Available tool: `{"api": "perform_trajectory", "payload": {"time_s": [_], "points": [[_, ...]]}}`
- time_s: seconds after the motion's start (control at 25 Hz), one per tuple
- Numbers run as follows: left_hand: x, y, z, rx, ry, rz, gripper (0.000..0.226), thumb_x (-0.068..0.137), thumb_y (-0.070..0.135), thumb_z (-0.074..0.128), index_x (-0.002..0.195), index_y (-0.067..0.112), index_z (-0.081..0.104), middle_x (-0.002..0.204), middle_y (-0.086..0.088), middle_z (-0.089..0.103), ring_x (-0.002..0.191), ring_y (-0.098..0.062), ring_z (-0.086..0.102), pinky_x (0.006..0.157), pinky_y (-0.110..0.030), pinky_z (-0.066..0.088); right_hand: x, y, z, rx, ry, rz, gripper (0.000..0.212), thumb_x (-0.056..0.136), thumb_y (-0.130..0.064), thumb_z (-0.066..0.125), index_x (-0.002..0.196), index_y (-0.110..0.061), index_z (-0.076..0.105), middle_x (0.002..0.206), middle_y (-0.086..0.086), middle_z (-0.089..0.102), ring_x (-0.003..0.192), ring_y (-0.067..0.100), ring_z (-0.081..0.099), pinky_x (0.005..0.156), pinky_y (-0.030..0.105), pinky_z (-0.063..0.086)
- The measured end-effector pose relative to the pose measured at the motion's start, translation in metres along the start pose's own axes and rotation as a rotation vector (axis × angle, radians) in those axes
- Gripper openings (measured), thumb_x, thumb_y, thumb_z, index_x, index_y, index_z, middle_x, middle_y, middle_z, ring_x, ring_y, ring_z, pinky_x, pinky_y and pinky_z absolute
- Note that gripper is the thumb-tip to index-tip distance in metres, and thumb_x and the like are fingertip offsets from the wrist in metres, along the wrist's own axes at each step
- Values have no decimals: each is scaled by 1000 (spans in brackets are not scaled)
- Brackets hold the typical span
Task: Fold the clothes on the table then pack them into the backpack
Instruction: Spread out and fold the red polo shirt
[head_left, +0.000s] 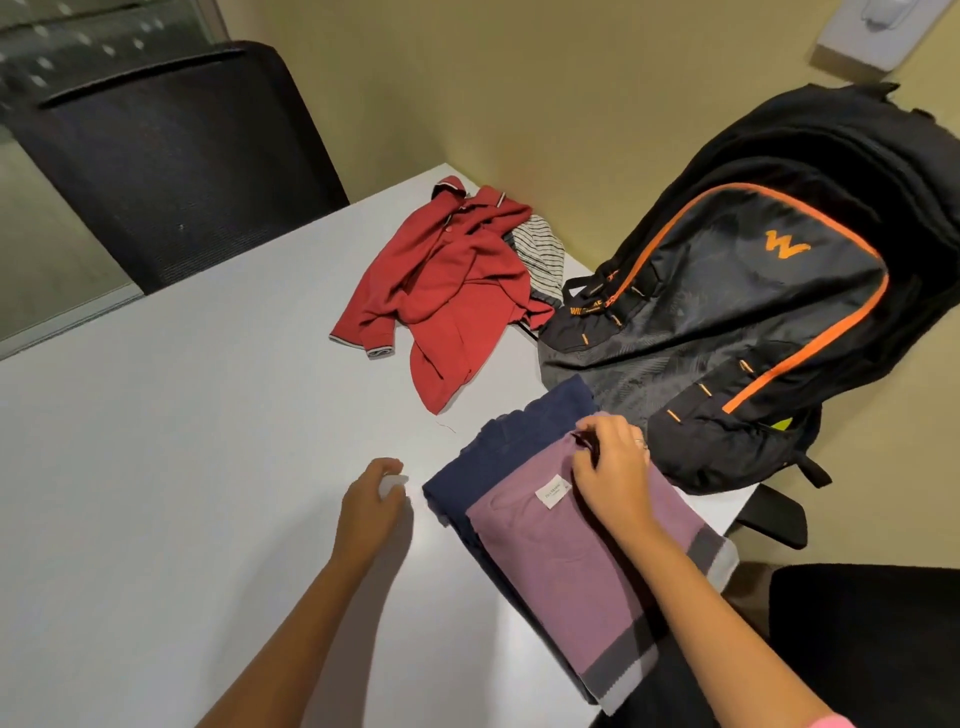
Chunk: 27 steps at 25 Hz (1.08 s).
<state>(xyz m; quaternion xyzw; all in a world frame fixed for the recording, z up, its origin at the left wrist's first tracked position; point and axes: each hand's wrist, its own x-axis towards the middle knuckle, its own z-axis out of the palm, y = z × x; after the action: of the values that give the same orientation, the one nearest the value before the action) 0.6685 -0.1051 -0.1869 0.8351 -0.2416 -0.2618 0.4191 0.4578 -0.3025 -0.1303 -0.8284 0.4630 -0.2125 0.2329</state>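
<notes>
Beside the backpack (737, 312), right hand (610, 467) pinches the mauve garment (561, 587) atop navy cloth (467, 467); left hand (371, 499) seemingly curled loosely, empty.

mauve garment (571, 582) – folded, laid on folded navy garment (467, 467) | red polo shirt (447, 291) – crumpled, over striped garment (537, 254) | black-orange backpack (753, 312) propped at table corner

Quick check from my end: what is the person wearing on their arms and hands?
Both forearms are bare. The right hand has a ring on one finger, and a bit of pink sleeve shows at the bottom edge of the picture. The left hand shows no ring, watch or sleeve.
</notes>
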Motion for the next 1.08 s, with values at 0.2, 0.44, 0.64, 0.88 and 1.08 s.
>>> {"api": "perform_trajectory", "payload": {"time_s": [0.2,0.44,0.64,0.88,1.08], "points": [[48,-36,-24,799,-209,61,56,95,46,47,147,33,30,162,-1,6,147,-32,6,111,-51,24,41,-46,54,-34,-111,-202,28,77,-4,51,100,-13,65,101,2,63,100,27,52,83,42,42],[40,-82,-23,868,-102,205,59,96,61,19,151,40,12,161,2,5,147,-29,12,108,-59,24,81,-76,126,-231,-394,-200,40,83,-7,56,123,-3,53,118,18,47,101,38,48,85,44,43],[38,-84,-24,871,-24,254,59,96,59,24,151,37,22,161,0,14,147,-27,13,111,-55,20,118,-98,166,-199,-417,47,72,90,-40,61,146,-10,28,131,19,33,113,40,40,94,47,38],[39,-88,-26,841,-73,255,59,97,56,30,152,37,17,162,1,9,148,-24,6,114,-49,4,129,-118,189,-128,-356,-78,24,79,9,50,97,7,65,98,16,46,75,26,42,74,40,46],[24,-72,-41,482,-14,110,49,100,50,21,148,43,20,156,23,7,145,-1,4,118,-35,0,94,-143,190,-47,-537,-165,35,81,6,50,110,2,69,106,21,64,99,35,57,81,33,40]]}}
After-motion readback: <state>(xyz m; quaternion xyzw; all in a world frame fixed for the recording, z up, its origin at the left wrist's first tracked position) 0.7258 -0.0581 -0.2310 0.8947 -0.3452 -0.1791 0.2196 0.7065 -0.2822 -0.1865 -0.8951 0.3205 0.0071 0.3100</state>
